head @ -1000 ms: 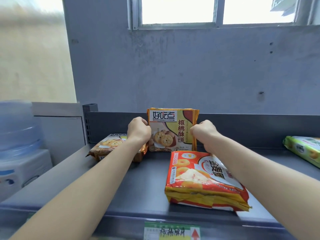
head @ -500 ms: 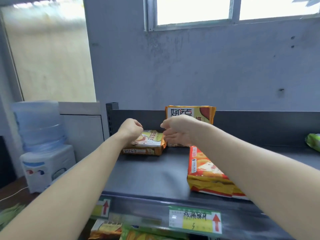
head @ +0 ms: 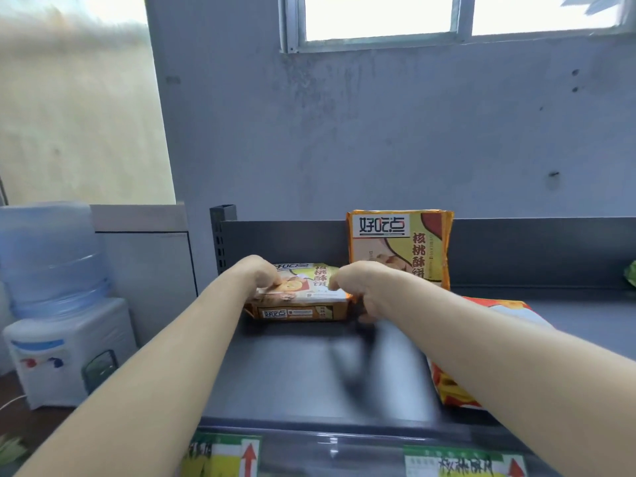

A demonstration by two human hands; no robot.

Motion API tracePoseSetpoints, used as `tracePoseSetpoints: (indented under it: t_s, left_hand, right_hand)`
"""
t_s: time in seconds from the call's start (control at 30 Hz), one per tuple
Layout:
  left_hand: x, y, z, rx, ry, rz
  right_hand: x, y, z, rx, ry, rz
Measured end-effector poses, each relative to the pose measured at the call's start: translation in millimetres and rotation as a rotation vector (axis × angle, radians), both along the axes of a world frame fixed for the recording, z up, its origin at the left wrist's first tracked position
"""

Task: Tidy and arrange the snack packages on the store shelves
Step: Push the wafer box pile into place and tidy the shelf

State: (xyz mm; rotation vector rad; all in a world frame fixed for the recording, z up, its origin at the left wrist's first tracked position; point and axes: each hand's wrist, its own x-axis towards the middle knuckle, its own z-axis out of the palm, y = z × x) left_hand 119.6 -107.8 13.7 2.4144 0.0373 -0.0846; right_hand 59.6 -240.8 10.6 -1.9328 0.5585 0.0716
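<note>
A yellow-brown walnut cookie pack (head: 303, 299) lies flat on the dark grey shelf (head: 292, 370) near its back left corner. My left hand (head: 256, 278) grips the pack's left end with curled fingers. At its right end my right hand (head: 358, 292) curls round it, slightly blurred. A second pack of the same kind (head: 399, 247) stands upright against the back panel, just right of my hands and free of them. A red-orange snack pack (head: 454, 390) lies flat under my right forearm, mostly hidden.
A green pack (head: 632, 278) pokes in at the right edge. Price tags (head: 220, 456) run along the shelf's front rail. A water dispenser (head: 51, 304) stands on the floor to the left. A grey wall with a window rises behind the shelf.
Both hands let go of the upright pack, which stays standing, and moved left to the flat pack. My view turned to the left.
</note>
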Motion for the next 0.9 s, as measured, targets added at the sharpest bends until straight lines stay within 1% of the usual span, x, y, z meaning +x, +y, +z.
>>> tracePoseSetpoints:
  t_s: [0.07, 0.17, 0.2, 0.33, 0.43, 0.5, 0.53, 0.63, 0.73, 0.8, 0.9]
  left_hand:
    - [3.3, 4.6, -0.5, -0.022, 0.024, -0.009]
    - [-1.8, 15.3, 0.6, -0.074, 0.024, -0.017]
    - [-4.1, 21.1, 0.8, -0.098, 0.015, 0.016]
    - [-23.5, 38.6, 3.0, -0.181, -0.139, 0.228]
    - [-34.9, 38.8, 6.6, -0.362, -0.212, 0.274]
    - [-40.7, 31.5, 9.5, -0.507, -0.308, 0.278]
    - [-44.2, 25.2, 11.6, -0.547, -0.369, 0.276]
    - [-54.7, -4.5, 17.2, -0.596, -0.517, 0.188]
    - [-63.7, -46.6, 21.2, -0.644, -0.576, 0.045]
    - [-64.5, -73.3, 18.3, -0.690, -0.565, -0.041]
    - [-58.5, -101.0, 3.0, -0.739, -0.469, -0.102]
  right_hand:
    - [8.4, 2.0, -4.5, 0.077, 0.002, -0.043]
    - [13.0, 7.4, -4.7, 0.128, 0.052, -0.014]
    - [12.1, 9.4, -4.0, 0.129, 0.067, 0.012]
    - [8.7, 15.7, -2.5, 0.130, 0.076, 0.098]
    - [-4.2, 10.5, 5.5, 0.182, 0.048, 0.136]
    - [-16.0, 1.6, 12.8, 0.187, -0.001, 0.153]
    - [-23.2, -4.5, 17.1, 0.185, -0.042, 0.157]
    - [-39.9, -34.1, 27.3, 0.131, -0.208, 0.105]
    - [-49.1, -80.1, 33.4, 0.070, -0.350, -0.001]
    - [-54.4, -107.5, 33.0, 0.044, -0.368, -0.056]
    - [-59.9, -138.1, 26.0, 0.024, -0.338, -0.093]
